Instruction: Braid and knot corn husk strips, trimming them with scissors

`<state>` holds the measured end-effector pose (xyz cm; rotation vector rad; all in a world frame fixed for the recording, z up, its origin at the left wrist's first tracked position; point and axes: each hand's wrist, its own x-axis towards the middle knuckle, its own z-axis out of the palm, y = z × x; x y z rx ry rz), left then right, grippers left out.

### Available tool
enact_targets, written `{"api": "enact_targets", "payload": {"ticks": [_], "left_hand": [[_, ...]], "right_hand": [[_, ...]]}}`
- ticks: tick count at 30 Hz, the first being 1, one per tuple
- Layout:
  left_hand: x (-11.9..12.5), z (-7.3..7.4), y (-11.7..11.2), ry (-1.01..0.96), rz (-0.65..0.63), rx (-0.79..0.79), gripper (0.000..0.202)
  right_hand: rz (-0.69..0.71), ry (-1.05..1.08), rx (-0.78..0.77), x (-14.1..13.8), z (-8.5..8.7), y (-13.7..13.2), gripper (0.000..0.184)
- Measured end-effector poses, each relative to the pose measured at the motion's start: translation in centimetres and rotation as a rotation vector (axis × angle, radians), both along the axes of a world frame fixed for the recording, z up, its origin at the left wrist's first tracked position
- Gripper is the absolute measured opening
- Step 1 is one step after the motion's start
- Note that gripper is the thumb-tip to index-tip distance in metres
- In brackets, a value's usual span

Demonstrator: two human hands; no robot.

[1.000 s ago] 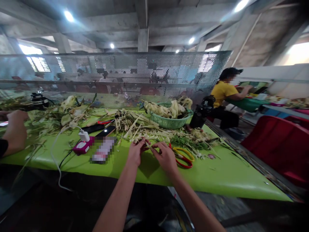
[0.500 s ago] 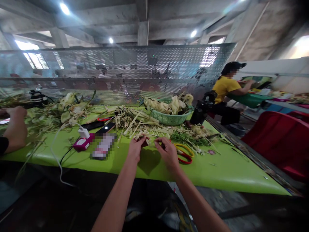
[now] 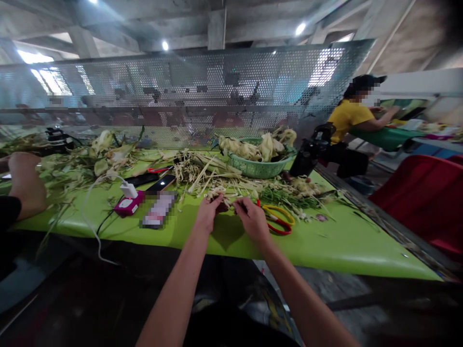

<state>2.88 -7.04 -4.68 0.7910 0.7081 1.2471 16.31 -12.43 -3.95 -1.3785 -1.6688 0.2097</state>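
Note:
My left hand (image 3: 210, 213) is closed around a small bunch of pale dried plant strips (image 3: 226, 201), above the front of the green table. Close on its right, my right hand (image 3: 252, 218) has thumb and fingers pinched at the right end of that bunch. The fingers hide much of it. Beside my right hand lies a tool with large red and yellow looped handles (image 3: 285, 215). Loose pale strips (image 3: 197, 176) are heaped behind my hands, and green trimmings (image 3: 277, 196) lie to the right.
A green basket (image 3: 257, 168) holds dried husks. Left of my hands are two phones (image 3: 159, 209), a purple power socket (image 3: 127, 205) with a white cable, and leafy heaps (image 3: 83, 159). A black bottle (image 3: 304, 159) stands right. Another person's arm (image 3: 27, 183) reaches in; a person in yellow (image 3: 349, 115) sits beyond.
The view has tilted down slightly. My hands have come closer together, and more of the pale bunch shows between them. The other person's arm at left has shifted.

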Motion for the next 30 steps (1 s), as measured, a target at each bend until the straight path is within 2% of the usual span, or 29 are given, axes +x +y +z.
{"api": "enact_targets", "payload": {"ticks": [7, 15, 18, 22, 30], "left_hand": [[0.1, 0.0, 0.0, -0.012, -0.008, -0.009, 0.038], [-0.2, 0.4, 0.1, -0.182, -0.058, -0.052, 0.036], [-0.2, 0.4, 0.2, -0.217, -0.032, -0.064, 0.036], [-0.1, 0.0, 0.3, -0.150, -0.021, -0.002, 0.036], [-0.2, 0.0, 0.0, -0.075, -0.037, 0.021, 0.034]], "right_hand": [[-0.104, -0.022, 0.026, -0.2, 0.2, 0.0, 0.020], [-0.087, 0.002, -0.048, -0.2, -0.2, 0.2, 0.012], [-0.115, 0.031, -0.025, -0.1, -0.3, 0.2, 0.018], [-0.150, 0.121, 0.094, 0.0, 0.0, 0.0, 0.029], [-0.144, 0.131, 0.145, -0.1, 0.9, -0.5, 0.014]]}}
